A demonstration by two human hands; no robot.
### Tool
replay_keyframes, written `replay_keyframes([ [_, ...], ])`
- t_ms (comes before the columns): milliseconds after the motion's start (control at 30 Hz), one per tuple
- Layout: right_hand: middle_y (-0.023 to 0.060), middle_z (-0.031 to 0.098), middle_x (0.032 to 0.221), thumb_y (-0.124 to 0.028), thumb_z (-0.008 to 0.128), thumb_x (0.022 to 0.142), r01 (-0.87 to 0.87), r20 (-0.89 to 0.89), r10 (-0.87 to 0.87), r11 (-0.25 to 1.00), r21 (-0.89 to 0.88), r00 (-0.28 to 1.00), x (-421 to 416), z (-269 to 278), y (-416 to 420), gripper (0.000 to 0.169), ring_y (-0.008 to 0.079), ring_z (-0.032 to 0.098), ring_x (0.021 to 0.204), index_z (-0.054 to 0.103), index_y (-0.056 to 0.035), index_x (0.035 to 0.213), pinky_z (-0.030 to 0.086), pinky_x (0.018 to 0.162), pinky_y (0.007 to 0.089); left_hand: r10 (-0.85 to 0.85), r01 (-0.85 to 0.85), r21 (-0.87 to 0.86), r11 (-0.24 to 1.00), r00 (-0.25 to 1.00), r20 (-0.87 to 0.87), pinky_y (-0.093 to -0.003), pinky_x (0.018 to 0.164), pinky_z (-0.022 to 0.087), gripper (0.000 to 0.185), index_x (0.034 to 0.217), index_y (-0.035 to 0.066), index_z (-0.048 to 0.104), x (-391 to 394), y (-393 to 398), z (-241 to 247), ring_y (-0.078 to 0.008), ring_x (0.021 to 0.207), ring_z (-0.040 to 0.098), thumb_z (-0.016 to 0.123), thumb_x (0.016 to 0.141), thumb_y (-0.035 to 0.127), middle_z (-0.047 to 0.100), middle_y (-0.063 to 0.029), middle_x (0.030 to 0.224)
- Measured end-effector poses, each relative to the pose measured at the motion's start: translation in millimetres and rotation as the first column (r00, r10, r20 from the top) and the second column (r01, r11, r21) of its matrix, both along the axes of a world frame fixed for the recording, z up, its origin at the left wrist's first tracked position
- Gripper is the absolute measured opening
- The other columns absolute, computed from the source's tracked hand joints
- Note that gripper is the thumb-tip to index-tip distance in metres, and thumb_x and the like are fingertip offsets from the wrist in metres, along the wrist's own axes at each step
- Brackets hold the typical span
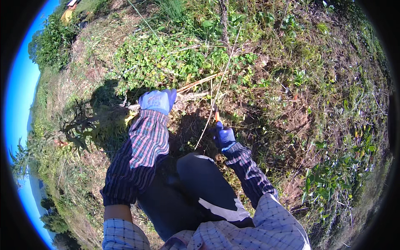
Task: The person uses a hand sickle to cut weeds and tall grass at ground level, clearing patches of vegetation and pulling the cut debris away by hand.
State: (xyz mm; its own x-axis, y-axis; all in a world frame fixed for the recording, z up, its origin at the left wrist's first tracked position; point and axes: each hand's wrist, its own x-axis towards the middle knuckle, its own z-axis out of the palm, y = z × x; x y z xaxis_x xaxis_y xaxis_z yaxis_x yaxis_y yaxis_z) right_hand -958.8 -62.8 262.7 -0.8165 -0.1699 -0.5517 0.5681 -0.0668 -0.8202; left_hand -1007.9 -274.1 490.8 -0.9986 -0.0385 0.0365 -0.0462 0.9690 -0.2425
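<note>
My left hand (157, 100), in a pale violet work glove with writing on its back, is closed around a woody plant stem (132, 107). Leaves (82, 125) spread from the stem to the left, partly in shadow. On the right, my right hand (223, 137) wears a similar glove and grips a tool with an orange part (217, 116). The tool's working end is too dark and small to tell its kind. A long dry stalk (215, 97) slants past just left of the right hand, and I cannot tell whether they touch.
My bent knee (200, 168) is below the hands. Low green plants (187, 59) and a thin upright trunk (224, 22) stand ahead. Weeds and dry grass cover the sloping ground (293, 122) at right. Another person (67, 15) is far off at upper left.
</note>
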Motion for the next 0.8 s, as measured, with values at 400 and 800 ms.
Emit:
replay_keyframes([
  [400,0.0019,0.052,0.067,-0.032,0.044,0.096,0.087,-0.221,-0.058,0.988,0.126,0.974,107,-17,113,0.035,0.0122,0.056,0.063,0.064,-0.0048,0.104,0.045,0.057,0.0297,0.454,-0.699,0.235,0.676,0.646,0.614,-0.048,0.079,0.049,0.065,0.109,0.01,0.065,211,-111,-288,-0.0406,0.092,0.061,0.04,0.085,0.064,0.064,-0.0229,0.101],
  [800,0.0179,0.063,0.097,-0.027,0.055,0.088,0.187,-0.481,0.491,0.532,0.826,0.726,-116,50,111,0.039,0.0367,0.062,0.086,0.051,-0.01,0.123,0.05,0.074,0.0439,0.355,-0.702,0.38,0.603,0.662,0.66,-0.0444,0.078,0.05,0.047,0.11,0.007,0.063,272,-121,-277,-0.0382,0.09,0.063,0.056,0.086,0.046,0.065,-0.0211,0.1],
])
